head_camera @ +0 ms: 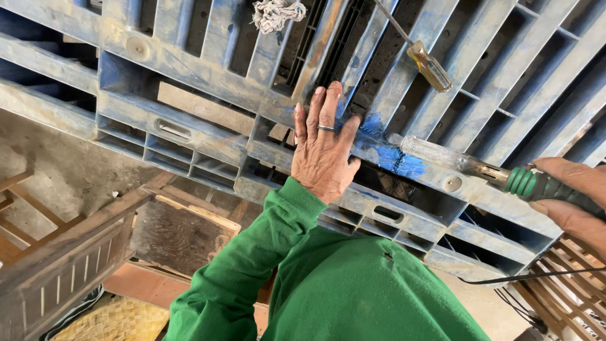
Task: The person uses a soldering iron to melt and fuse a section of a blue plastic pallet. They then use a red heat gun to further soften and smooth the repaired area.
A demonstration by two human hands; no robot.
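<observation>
While the left hand (323,148) lies flat, fingers spread, on the blue plastic pallet (189,69), the right hand (571,196) grips a green-handled tool (470,167), perhaps a soldering iron, its tip touching the pallet just right of the left hand. A screwdriver (429,65) and rag (278,14) lie farther off.

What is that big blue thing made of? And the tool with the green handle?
The blue pallet looks like moulded plastic, dull and scuffed: ribbed slats, and a fresher blue smear where the tool tip rests. The tool in the right hand seems to have a metal shaft, greyish and stained, with a green ribbed grip, probably plastic or rubber. The left hand presses flat on the pallet.
</observation>
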